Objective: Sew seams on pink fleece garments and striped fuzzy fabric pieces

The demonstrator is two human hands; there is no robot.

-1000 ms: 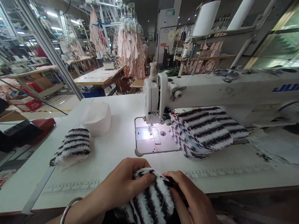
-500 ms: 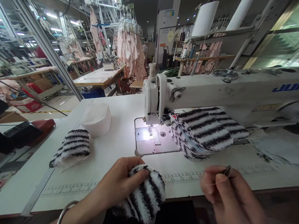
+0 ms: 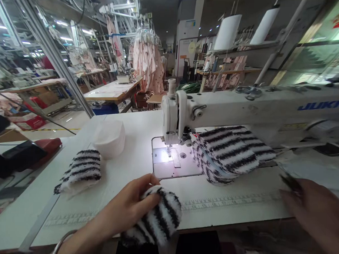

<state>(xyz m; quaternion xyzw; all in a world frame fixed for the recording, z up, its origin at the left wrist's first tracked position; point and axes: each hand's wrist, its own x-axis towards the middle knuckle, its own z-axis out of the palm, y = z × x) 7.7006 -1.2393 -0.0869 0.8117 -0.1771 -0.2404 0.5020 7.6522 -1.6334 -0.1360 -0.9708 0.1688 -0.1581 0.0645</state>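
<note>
My left hand (image 3: pixel 137 202) is closed on a fluffy black-and-white striped fabric piece (image 3: pixel 162 215), thumb on top, at the table's front edge. My right hand (image 3: pixel 313 210), blurred by motion, is at the far right, closed round small dark thread snips (image 3: pixel 292 183) whose tip points up and left. Beyond my left hand is the white sewing machine (image 3: pixel 172 119), its lamp lighting the needle plate (image 3: pixel 160 156). A stack of striped fabric pieces (image 3: pixel 232 149) lies under the machine's arm, between my hands and farther back.
On the left of the white table (image 3: pixel 130 140) lie another striped piece (image 3: pixel 83 170) and a stack of white pieces (image 3: pixel 109 138). A printed ruler (image 3: pixel 205 204) runs along the front edge. White thread cones (image 3: pixel 227 32) stand behind the machine.
My right hand has moved right with the snips, away from the striped piece; the thread seen at its fingers earlier no longer shows. My left hand keeps its grip, slightly further left.
</note>
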